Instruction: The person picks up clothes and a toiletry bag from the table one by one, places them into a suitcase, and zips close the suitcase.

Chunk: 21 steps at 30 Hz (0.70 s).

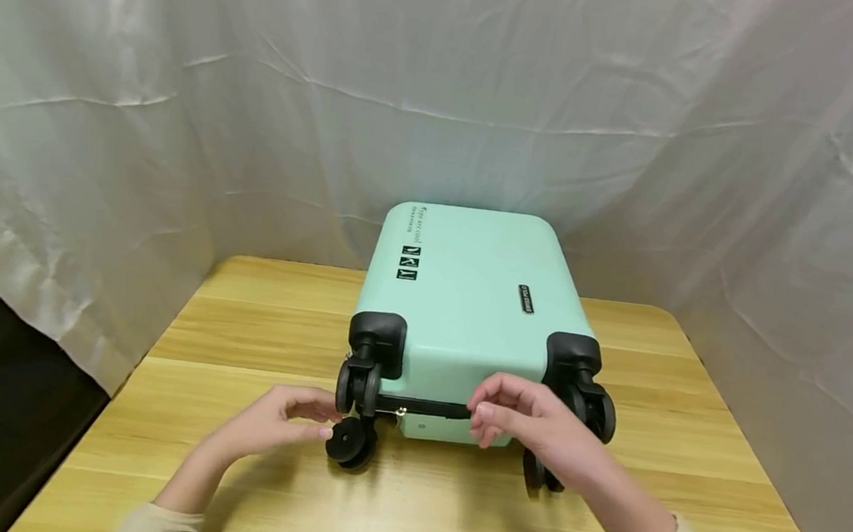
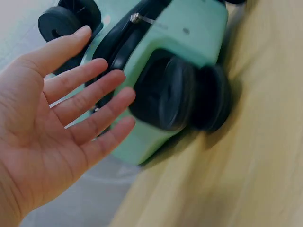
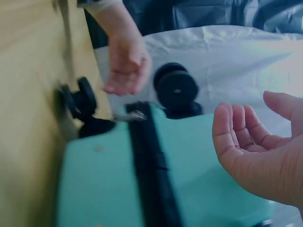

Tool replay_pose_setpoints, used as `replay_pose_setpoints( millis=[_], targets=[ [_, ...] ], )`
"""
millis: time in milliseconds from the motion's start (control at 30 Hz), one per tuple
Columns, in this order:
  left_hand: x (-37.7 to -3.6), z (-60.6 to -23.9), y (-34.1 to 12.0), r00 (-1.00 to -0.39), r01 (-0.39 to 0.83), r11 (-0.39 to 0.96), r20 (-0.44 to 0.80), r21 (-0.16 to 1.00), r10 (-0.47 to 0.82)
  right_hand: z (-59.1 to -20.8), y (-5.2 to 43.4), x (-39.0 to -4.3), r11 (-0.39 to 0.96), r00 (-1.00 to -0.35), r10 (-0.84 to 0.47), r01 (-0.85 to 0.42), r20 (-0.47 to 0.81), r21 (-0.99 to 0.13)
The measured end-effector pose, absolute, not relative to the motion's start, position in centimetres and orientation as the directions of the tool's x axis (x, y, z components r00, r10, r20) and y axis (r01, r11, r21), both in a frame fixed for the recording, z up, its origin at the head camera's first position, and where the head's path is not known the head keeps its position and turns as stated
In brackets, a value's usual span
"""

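A mint-green hard suitcase [image 1: 469, 303] lies flat on the wooden table [image 1: 682, 453], its black wheels toward me. A black zipper strip [image 1: 423, 406] with a metal pull [image 1: 401, 412] runs along the near side. My left hand [image 1: 324, 421] hovers by the lower left wheel [image 1: 348, 442], fingers straight and spread in the left wrist view [image 2: 109, 80], holding nothing. My right hand [image 1: 478, 412] hangs just in front of the zipper strip's right end. In the right wrist view its fingers [image 3: 248, 111] are loosely curled and empty, above the suitcase [image 3: 104, 179].
White sheeting [image 1: 440, 92] hangs behind and on both sides of the table. Another pair of wheels [image 1: 599, 413] sticks out at the suitcase's near right corner. Bare wood lies left, right and in front of the suitcase.
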<state>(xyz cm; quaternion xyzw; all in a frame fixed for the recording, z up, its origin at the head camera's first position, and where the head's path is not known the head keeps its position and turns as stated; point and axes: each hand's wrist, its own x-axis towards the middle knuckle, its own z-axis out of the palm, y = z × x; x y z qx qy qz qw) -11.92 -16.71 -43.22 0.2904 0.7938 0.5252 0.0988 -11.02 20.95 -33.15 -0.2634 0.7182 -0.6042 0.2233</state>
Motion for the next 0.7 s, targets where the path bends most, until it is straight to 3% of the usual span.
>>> replay_pose_setpoints(
  millis=[133,333,533,700],
  targets=[
    [-12.0,-43.9,-15.9,-0.765,0.127,0.050,0.065,0.991,0.641,-31.0,21.4,-11.1,0.174,-0.780,-0.621,-0.236,0.080,-0.956],
    [-12.5,-44.3,-14.6,-0.701,-0.190,-0.139,-0.035,0.972,0.712,-28.3,21.6,-11.6,0.215,-0.792,-0.582,-0.370,0.186,-0.904],
    [-12.3,-44.1,-13.9,-0.678,-0.281,-0.194,-0.051,0.940,0.733,-26.3,20.7,-12.0,0.325,-0.796,-0.549,-0.482,0.253,-0.814],
    [-12.2,-44.3,-12.6,-0.668,-0.316,-0.195,-0.073,0.928,0.740,-25.3,19.6,-12.5,0.365,-0.739,-0.580,-0.612,0.343,-0.702]
  ],
)
